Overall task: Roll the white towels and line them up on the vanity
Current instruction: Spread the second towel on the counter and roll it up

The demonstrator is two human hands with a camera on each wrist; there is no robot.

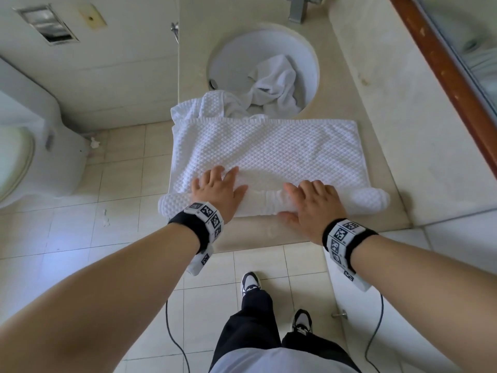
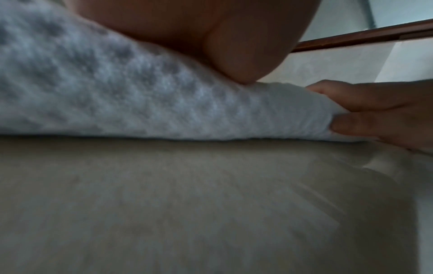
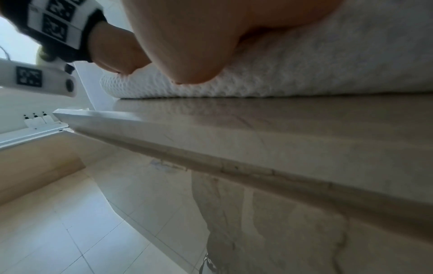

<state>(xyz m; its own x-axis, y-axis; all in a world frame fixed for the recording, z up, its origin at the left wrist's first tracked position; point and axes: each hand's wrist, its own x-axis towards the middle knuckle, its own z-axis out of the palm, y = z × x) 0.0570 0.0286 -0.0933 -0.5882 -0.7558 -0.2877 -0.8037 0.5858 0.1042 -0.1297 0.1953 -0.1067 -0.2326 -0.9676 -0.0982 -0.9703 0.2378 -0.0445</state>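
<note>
We're on the first towel (image 1: 269, 154) now, spread flat across the vanity (image 1: 376, 130) with its near edge already turned into a short roll (image 1: 371, 201) at the counter's front. Our left hand (image 1: 216, 191) lies on top of that roll, fingers straight and fanned out, palm pressing down. Our right hand (image 1: 313, 204) sits a little to the right of it on the same roll, fingers also laid flat over the top; the left wrist view shows its thumb tucked against the roll's near side (image 2: 365, 128), so it cups more than it pinches. The roll sticks out past both hands, left and right.

Beyond our fingertips the rest of the towel is still flat, reaching to the sink's (image 1: 309, 49) edge. So we judge the rolling barely begun. Two more towels wait past the far hem: a crumpled one in the sink (image 1: 271, 84) and a bunched one (image 1: 199, 109) just left of it.

Next we'd want to push both palms forward evenly, keeping the roll tight. The left end overhangs the counter's side, so that end may sag or loosen.
</note>
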